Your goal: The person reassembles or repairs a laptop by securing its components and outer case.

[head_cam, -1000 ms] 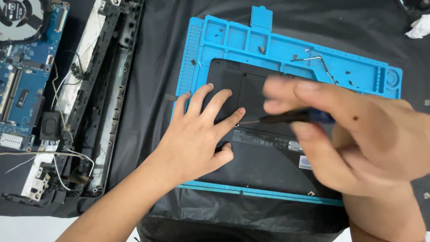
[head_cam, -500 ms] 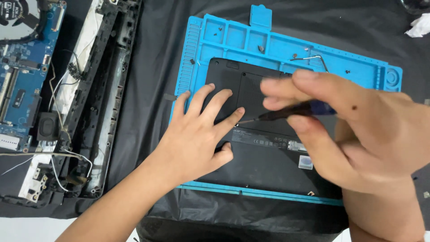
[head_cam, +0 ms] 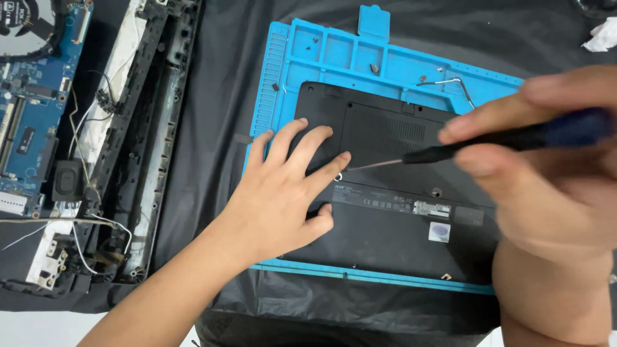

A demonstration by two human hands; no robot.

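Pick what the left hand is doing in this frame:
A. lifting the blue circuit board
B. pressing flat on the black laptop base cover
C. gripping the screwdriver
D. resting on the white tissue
B: the left hand lies palm down, fingers spread, on the black base cover that sits on the blue mat, while the right hand holds the screwdriver.

On the black laptop base cover [head_cam: 392,212] in front of you, three labels lie in its lower right part. A narrow white strip label [head_cam: 432,209] with dark marks sits just right of a row of small white printed markings [head_cam: 379,202]. Directly below it is a small, roughly square pale sticker [head_cam: 439,232] with a bluish centre. To the right is a dark rectangular label [head_cam: 469,216], barely distinct from the cover. No packages, signs or screens are visible.
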